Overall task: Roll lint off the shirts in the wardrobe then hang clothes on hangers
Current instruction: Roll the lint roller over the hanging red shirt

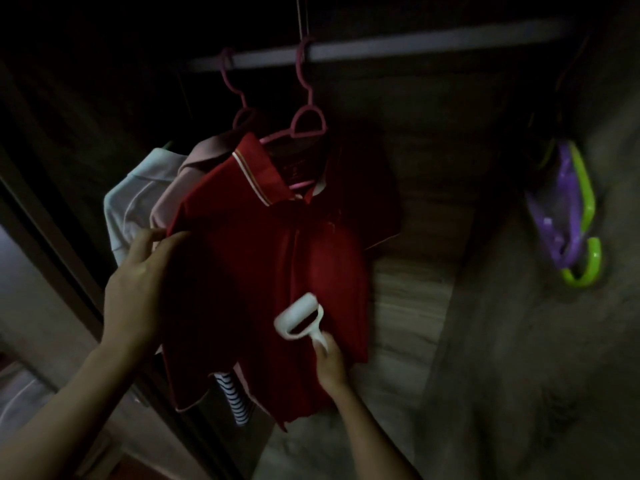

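Dim wardrobe interior here, wood-grain back panel [408, 299], a pale rail [415, 43] overhead. The red polo shirt [263, 258] hangs from a pink hanger [308, 123] on that rail. The left hand [138, 278] pinches the shirt's sleeve edge, holding the cloth taut. The right hand [330, 363] is wrapped around the white lint roller [299, 318], roller head up against the shirt front, seemingly touching, though blur hides it. Spare green and purple hangers [575, 216] hang well apart.

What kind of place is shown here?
Most likely the inside of a wardrobe: a hanging rail, a red shirt on a pink hanger, and wood-grain panels behind.
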